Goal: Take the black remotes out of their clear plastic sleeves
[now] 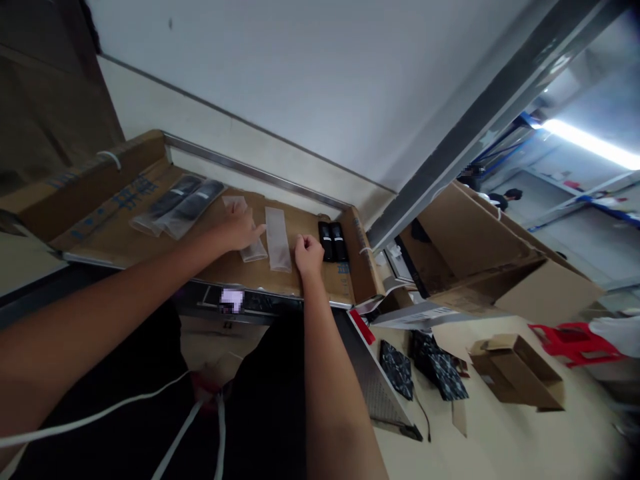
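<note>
My left hand (pixel 241 228): thumb out, over frosted flat plastic sleeve (pixel 254 252), grip unclear | right hand (pixel 309 253): fingers curled shut, contents hidden

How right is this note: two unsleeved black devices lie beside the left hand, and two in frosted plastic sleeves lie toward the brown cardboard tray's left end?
No: the head view shows the unsleeved black devices beside the right hand. The two in frosted plastic sleeves do lie toward the left end of the tray.
</note>
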`<action>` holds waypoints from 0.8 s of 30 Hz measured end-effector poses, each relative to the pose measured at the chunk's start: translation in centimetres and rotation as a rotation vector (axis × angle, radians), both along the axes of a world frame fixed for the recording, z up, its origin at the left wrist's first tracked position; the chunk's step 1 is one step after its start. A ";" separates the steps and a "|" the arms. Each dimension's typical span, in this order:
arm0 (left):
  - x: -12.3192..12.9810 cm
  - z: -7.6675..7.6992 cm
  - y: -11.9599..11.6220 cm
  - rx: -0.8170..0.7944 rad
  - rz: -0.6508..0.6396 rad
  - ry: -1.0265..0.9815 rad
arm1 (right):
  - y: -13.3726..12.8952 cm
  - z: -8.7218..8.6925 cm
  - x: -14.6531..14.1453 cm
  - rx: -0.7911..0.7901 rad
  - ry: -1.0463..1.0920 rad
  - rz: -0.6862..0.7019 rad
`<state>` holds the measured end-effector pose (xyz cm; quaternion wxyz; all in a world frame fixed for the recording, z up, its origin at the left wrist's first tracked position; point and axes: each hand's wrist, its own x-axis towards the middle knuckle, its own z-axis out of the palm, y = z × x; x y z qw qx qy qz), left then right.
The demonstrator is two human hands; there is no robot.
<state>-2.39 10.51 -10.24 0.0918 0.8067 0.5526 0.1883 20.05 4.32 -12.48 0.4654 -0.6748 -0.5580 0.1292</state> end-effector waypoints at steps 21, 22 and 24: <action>-1.9 -0.6 -0.8 0.034 -0.396 0.017 | -0.4 0.5 -0.3 -0.010 -0.081 0.050; -2.5 0.3 -0.5 0.073 -0.400 -0.034 | -0.5 0.5 -0.4 -0.013 -0.109 0.071; -3.8 2.3 0.3 0.128 -0.303 -0.162 | -0.6 0.5 -0.6 -0.022 -0.165 0.116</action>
